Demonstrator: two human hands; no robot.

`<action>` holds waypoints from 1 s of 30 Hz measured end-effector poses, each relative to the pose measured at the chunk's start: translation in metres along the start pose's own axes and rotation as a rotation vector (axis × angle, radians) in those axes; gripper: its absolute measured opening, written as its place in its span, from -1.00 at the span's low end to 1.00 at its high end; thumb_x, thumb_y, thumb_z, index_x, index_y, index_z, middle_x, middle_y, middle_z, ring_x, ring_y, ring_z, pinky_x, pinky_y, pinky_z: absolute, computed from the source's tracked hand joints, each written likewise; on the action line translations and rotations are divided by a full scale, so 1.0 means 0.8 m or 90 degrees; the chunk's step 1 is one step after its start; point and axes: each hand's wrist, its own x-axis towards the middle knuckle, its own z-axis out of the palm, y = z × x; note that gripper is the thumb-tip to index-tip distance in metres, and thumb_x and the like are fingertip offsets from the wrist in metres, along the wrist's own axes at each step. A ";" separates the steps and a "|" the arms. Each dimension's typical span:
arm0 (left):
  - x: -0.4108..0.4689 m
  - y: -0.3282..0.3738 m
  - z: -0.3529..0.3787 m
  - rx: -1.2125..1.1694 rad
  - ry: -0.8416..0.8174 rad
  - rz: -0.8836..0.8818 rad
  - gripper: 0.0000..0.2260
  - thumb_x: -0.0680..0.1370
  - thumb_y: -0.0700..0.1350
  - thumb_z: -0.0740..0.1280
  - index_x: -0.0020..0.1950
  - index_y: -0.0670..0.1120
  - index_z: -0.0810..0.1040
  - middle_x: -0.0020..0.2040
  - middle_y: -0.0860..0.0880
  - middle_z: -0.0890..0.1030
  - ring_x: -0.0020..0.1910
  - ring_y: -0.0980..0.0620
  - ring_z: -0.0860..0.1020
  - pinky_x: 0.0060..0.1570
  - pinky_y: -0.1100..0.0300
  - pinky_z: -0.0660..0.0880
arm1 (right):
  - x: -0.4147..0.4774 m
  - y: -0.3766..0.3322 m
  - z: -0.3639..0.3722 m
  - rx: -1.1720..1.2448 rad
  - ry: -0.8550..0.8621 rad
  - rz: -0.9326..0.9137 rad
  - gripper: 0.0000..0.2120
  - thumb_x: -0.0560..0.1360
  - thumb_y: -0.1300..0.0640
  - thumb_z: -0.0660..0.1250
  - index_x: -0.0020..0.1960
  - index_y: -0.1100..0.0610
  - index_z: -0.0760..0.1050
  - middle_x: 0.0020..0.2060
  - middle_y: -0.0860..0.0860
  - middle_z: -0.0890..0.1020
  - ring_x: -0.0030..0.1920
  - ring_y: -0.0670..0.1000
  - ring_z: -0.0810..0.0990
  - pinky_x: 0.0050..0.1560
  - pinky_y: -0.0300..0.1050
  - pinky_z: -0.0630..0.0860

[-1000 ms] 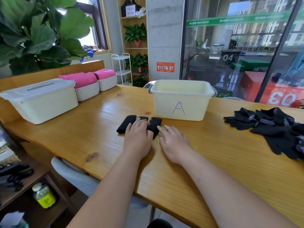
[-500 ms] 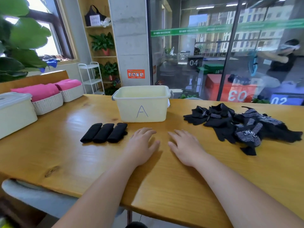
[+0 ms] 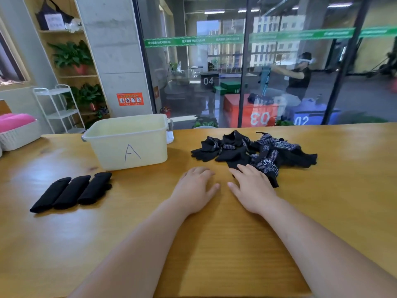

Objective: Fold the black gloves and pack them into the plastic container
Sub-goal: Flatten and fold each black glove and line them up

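Gleaming wooden table point(image 3: 214, 254) with black gloves point(image 3: 234, 154), glass wall point(image 3: 193, 82), plant shelves point(image 3: 71, 76) beyond

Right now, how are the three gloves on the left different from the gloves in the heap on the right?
The rolled gloves lie in a neat row; the heap of gloves is loose and tangled. The rolled gloves look plain black; the heap shows white dotted patches. No hand touches the rolled gloves; the right hand touches the heap's edge. Both lie on the table, outside the tub.
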 end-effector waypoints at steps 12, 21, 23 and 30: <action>0.030 0.007 0.031 -0.042 0.048 0.032 -0.58 0.72 0.14 0.21 0.57 0.09 0.45 0.58 0.09 0.41 0.59 0.00 0.30 0.57 -0.02 0.26 | 0.014 0.010 0.010 -0.071 0.055 0.047 -0.47 0.72 -0.27 -0.03 0.61 -0.14 0.35 0.61 -0.10 0.35 0.58 0.10 0.22 0.50 0.16 0.25; 0.024 -0.006 0.019 -0.060 0.054 0.044 -0.55 0.69 0.02 0.27 0.60 0.10 0.41 0.59 0.12 0.40 0.58 0.04 0.33 0.59 -0.02 0.27 | 0.006 -0.014 0.009 0.080 0.185 -0.191 -0.80 0.60 -0.16 0.23 0.02 -0.15 0.61 -0.08 -0.24 0.61 0.06 -0.09 0.48 0.15 0.01 0.45; 0.019 -0.012 0.014 -0.068 0.025 0.041 -0.61 0.70 -0.01 0.26 0.54 0.08 0.49 0.51 0.12 0.51 0.48 0.05 0.44 0.51 0.02 0.37 | 0.005 -0.012 0.009 0.125 0.222 -0.181 -0.83 0.62 -0.10 0.29 0.13 -0.13 0.62 0.01 -0.23 0.55 0.10 -0.09 0.46 0.15 -0.04 0.47; 0.005 -0.036 -0.001 -0.212 0.079 -0.046 -0.79 0.69 -0.04 0.35 0.31 0.11 0.66 0.16 0.22 0.64 0.15 0.23 0.57 0.23 0.21 0.55 | 0.003 0.005 0.010 0.161 0.085 -0.090 -0.69 0.65 -0.21 0.26 0.33 -0.21 0.60 0.26 -0.23 0.60 0.33 -0.07 0.41 0.36 0.06 0.44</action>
